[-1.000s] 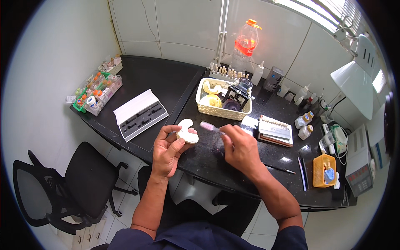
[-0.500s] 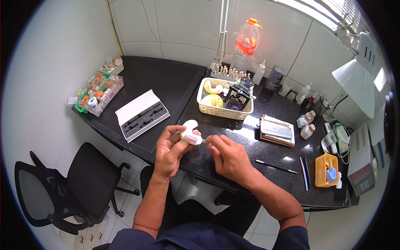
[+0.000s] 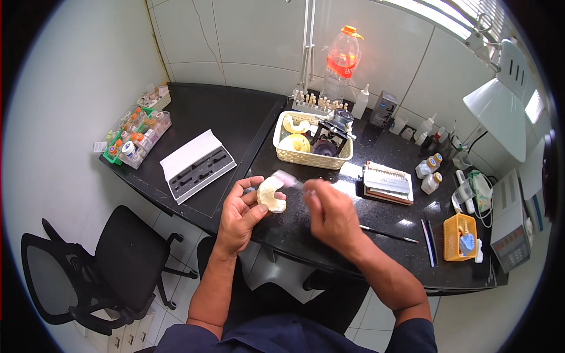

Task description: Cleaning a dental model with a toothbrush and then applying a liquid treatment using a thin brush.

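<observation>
My left hand (image 3: 237,220) is closed around a cream-coloured, horseshoe-shaped dental cast (image 3: 269,195), with the thumb on its lower edge and the fingers behind it. My right hand (image 3: 332,215) is closed on the handle of a toothbrush (image 3: 287,178). Its pale pinkish-lilac head is smeared by motion and lies at the upper right edge of the cast; whether the two touch I cannot tell. Both hands are over the front edge of the black desk (image 3: 294,232).
Beyond my hands stands a cream basket (image 3: 309,160) holding casts and a black articulator. A shade-guide box (image 3: 388,183), a thin brush (image 3: 389,234) and a yellow basket (image 3: 460,237) lie to the right. An open white case (image 3: 197,165) sits left, near a black chair (image 3: 126,253).
The toothbrush has moved off the face of the cast to its upper right edge, and my right hand has shifted right. The cast has turned, so its curved face now shows.
</observation>
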`<control>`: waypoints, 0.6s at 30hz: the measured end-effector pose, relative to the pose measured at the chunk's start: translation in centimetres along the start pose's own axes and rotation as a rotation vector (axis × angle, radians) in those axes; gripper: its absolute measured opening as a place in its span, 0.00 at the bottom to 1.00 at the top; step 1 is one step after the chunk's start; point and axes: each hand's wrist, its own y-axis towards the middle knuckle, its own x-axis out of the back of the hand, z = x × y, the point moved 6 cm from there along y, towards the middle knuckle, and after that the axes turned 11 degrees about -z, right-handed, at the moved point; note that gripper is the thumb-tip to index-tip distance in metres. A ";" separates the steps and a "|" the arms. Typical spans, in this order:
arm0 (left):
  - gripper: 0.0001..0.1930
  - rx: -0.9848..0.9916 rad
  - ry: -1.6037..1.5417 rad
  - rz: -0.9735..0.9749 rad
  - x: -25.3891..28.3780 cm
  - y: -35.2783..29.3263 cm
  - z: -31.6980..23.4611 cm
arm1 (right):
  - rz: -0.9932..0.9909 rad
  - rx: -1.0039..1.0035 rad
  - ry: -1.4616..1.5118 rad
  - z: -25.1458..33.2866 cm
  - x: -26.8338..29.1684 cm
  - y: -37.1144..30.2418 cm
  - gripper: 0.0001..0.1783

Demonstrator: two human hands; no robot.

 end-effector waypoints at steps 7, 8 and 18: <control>0.26 0.013 0.009 0.016 -0.2 -0.2 -0.1 | -0.005 -0.043 -0.140 -1.6 0.5 0.9 0.07; 0.26 0.022 0.014 0.018 -0.3 -0.3 -0.1 | -0.079 0.002 -0.073 -1.4 0.9 0.8 0.07; 0.27 0.022 0.102 0.028 -0.6 -0.3 0.1 | -0.033 -0.005 -0.001 -0.9 0.9 0.7 0.10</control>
